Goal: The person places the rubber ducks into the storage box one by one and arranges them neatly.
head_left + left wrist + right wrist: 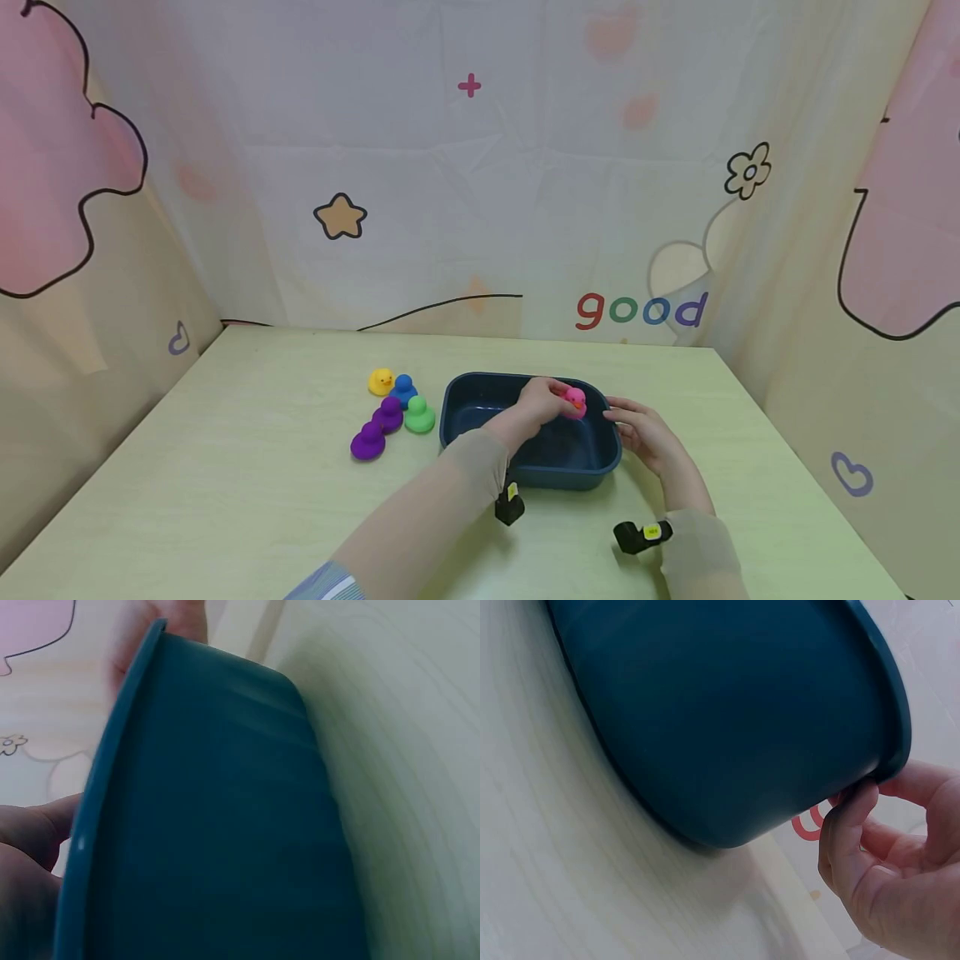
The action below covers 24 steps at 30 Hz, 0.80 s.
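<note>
My left hand [542, 402] reaches over the dark blue basin [525, 475] and pinches a pink rubber duck [575, 402] above its right half. In the left wrist view the basin's outer wall [217, 795] covers most of the frame, so the duck is hidden there. At the basin's right end, my right hand [647, 433] holds the rim. The right wrist view shows that hand's curled fingers [847, 829] against the outside, just under the rim, with another finger behind it.
Left of the basin sit a yellow duck [381, 382], a blue duck [403, 390], a green duck [419, 415] and two purple ducks, one farther back [389, 414] and one nearer [368, 441]. A printed cloth [420, 250] stands behind the pale table [285, 467].
</note>
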{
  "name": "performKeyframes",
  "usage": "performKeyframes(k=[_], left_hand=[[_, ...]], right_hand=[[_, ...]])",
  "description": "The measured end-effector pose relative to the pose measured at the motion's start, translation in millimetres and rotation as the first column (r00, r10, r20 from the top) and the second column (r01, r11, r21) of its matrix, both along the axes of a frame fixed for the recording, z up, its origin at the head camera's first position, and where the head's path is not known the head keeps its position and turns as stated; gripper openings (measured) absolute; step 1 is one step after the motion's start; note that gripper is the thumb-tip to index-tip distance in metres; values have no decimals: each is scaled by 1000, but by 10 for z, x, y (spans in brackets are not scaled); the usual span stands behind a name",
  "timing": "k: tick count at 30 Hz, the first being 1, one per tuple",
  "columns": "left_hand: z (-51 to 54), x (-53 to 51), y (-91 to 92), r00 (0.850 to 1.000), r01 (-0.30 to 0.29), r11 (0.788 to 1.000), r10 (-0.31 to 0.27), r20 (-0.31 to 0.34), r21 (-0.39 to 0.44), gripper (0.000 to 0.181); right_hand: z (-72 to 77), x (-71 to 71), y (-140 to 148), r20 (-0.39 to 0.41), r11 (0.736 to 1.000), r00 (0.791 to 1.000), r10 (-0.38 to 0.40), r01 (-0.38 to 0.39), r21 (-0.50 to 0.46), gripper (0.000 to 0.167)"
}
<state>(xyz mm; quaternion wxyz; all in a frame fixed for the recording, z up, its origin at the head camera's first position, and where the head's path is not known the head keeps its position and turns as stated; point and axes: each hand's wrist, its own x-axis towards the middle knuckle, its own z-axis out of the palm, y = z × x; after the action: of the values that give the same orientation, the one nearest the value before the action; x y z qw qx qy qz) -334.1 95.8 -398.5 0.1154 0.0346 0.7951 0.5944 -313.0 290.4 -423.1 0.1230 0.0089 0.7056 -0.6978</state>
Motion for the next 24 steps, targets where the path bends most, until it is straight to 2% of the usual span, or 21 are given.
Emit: performKeyframes(k=[11, 17, 24], left_hand=[[-69, -26, 90, 998, -53, 989, 55, 11, -135, 33], [-84, -10, 141, 999, -38, 981, 39, -1, -192, 32], [-141, -29, 172, 999, -26, 956, 17, -35, -292, 28]], right_hand=[[28, -3, -17, 4, 1000, 1000, 3, -3, 10, 55], [23, 5, -16, 8, 1000, 1000, 10, -10, 19, 59], [13, -5, -10, 1, 1000, 1000, 12, -12, 0, 58]])
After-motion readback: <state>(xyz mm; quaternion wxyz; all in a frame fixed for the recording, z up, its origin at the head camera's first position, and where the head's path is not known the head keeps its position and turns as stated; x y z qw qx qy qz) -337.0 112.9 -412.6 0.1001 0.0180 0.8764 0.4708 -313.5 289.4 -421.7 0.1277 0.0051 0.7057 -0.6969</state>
